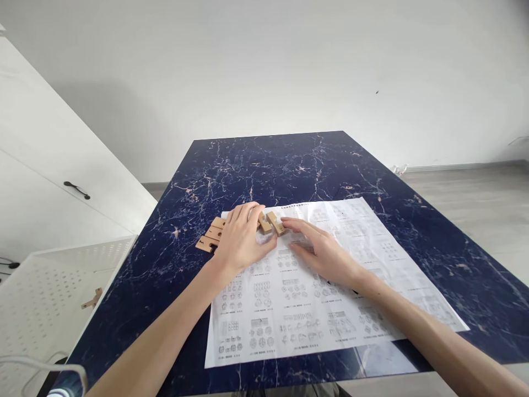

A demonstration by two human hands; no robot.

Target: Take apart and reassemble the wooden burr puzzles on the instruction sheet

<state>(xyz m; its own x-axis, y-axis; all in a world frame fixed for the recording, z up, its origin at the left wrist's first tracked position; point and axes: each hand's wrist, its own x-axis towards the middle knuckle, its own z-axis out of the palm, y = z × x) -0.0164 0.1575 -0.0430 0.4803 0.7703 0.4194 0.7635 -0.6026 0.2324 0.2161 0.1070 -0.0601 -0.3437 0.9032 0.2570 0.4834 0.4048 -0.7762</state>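
Observation:
My left hand arches over the upper left part of a printed paper sheet. Its index finger and thumb curve around a notched wooden puzzle piece. Just to the right stands a second notched wooden piece, close to the first; whether they touch I cannot tell. My right hand has its index fingertip at the second piece's right side, with the thumb held apart below. Several flat wooden pieces with dark markings lie left of my left hand, which partly covers them.
A dark blue marble-patterned table carries the creased sheet, printed with rows of small diagrams. White cabinet and perforated white surface stand at the left, with a small wooden piece there. A cable runs at lower left.

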